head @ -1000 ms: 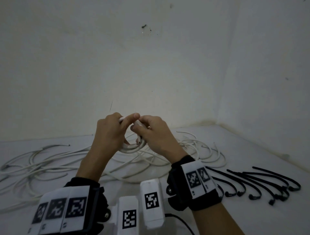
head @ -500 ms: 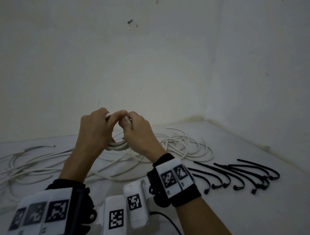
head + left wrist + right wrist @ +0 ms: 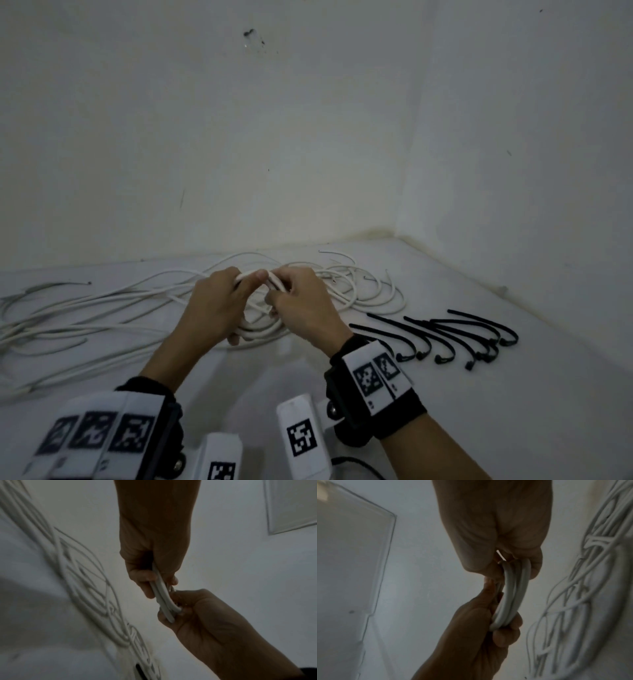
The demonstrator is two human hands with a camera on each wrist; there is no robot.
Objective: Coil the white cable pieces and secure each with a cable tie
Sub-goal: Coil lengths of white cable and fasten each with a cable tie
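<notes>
Both the left hand [image 3: 219, 301] and right hand [image 3: 305, 305] grip the coil [image 3: 255, 330]; keep its loops pinched together, then fetch a tie [image 3: 383, 337] from the right

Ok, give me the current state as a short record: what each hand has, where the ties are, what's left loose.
left hand: grips the coil
right hand: pinches the coil's top strands
coil: several white loops, held above the table, no tie on it yet
ties: black, lying in a row on the table right of the hands, untouched
loose cables: white, spread on the table behind and left of the hands
step: coiling, tying not begun
</notes>
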